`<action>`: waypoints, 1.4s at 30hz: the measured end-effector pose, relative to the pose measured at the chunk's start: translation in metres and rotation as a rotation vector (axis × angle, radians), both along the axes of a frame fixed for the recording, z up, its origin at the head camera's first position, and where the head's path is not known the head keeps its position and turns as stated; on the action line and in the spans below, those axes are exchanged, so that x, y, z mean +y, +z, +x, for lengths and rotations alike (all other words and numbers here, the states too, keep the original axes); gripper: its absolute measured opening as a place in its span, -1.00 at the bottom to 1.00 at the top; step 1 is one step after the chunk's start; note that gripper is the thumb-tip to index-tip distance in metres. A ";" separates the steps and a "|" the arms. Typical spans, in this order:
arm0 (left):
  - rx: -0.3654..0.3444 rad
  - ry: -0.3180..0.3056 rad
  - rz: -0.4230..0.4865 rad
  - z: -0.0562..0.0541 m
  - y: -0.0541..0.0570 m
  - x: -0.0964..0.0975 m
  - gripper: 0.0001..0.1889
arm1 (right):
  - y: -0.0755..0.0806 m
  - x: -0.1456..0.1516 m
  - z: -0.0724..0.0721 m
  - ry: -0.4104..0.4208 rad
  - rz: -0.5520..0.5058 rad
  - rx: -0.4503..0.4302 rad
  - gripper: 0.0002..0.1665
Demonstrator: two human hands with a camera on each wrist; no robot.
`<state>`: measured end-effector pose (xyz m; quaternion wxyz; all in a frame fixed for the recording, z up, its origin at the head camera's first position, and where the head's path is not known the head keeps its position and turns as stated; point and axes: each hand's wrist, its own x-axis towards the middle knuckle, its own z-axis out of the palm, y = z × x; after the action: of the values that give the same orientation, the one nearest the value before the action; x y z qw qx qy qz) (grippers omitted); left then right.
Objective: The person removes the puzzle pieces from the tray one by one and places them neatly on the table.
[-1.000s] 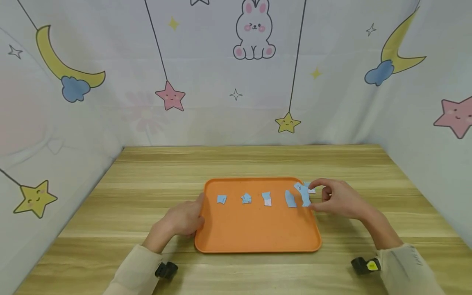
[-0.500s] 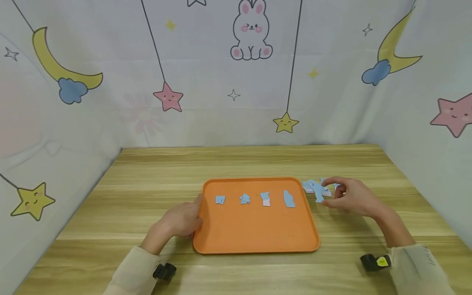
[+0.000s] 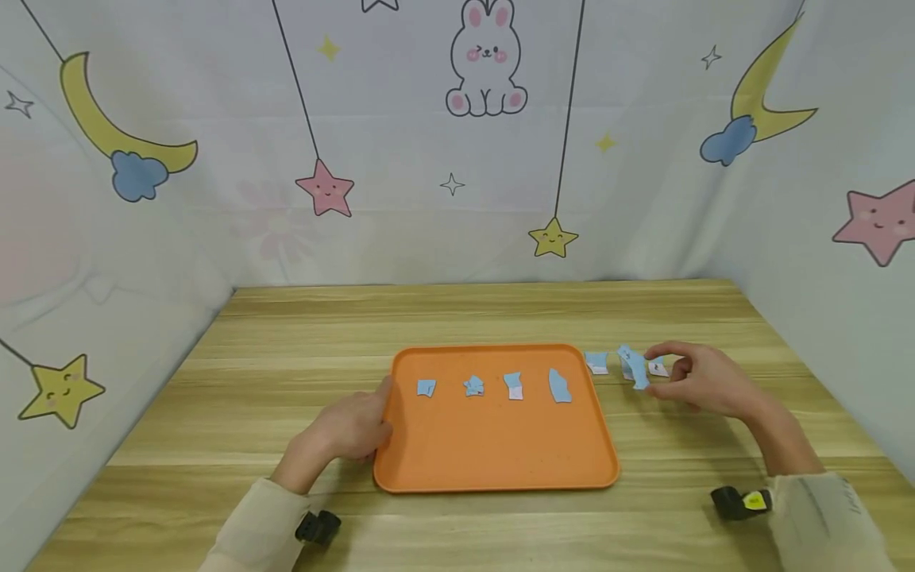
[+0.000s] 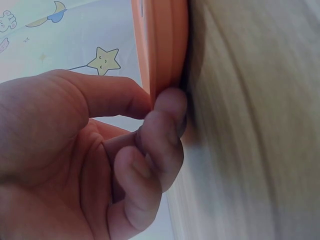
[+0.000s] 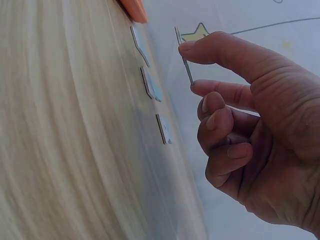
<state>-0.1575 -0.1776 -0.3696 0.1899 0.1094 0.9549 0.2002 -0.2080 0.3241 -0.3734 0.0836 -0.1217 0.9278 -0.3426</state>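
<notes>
In the head view my left hand (image 3: 355, 425) grips the left rim of an orange tray (image 3: 496, 457). The left wrist view shows the tray's edge (image 4: 167, 45) pinched between thumb and curled fingers. Right of the tray, my right hand (image 3: 708, 381) pinches a flat light-blue puzzle piece (image 3: 634, 369) between thumb and index finger. Seen edge-on in the right wrist view, this thin piece (image 5: 188, 70) is raised off the table. Below and around it lie more pieces: a blue-and-white one (image 3: 597, 363), one mostly hidden behind the held piece, and another (image 3: 658, 367) close to the fingertips.
Several light-blue pieces lie spaced in a row on the tray: a small square one (image 3: 426, 388), a jagged one (image 3: 474, 387), a blue-and-pale one (image 3: 514, 385) and a long one (image 3: 560, 386). A printed curtain (image 3: 400, 238) stands behind the wooden table (image 3: 343, 334).
My right hand has carried the puzzle piece rightward, from the tray's right edge to over the pieces on the table. The left hand has stayed at the tray's rim.
</notes>
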 end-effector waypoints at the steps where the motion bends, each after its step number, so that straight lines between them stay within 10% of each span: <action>1: 0.001 -0.001 0.001 0.000 0.000 0.000 -0.17 | 0.000 0.002 0.000 -0.001 -0.002 -0.001 -0.32; 42: 0.023 -0.018 0.021 -0.002 -0.005 -0.001 -0.20 | -0.013 0.070 -0.013 -0.116 0.151 0.057 -0.28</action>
<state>-0.1593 -0.1782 -0.3743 0.1795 0.1223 0.9539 0.2071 -0.2212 0.3938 -0.3868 0.0462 -0.0708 0.9585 -0.2722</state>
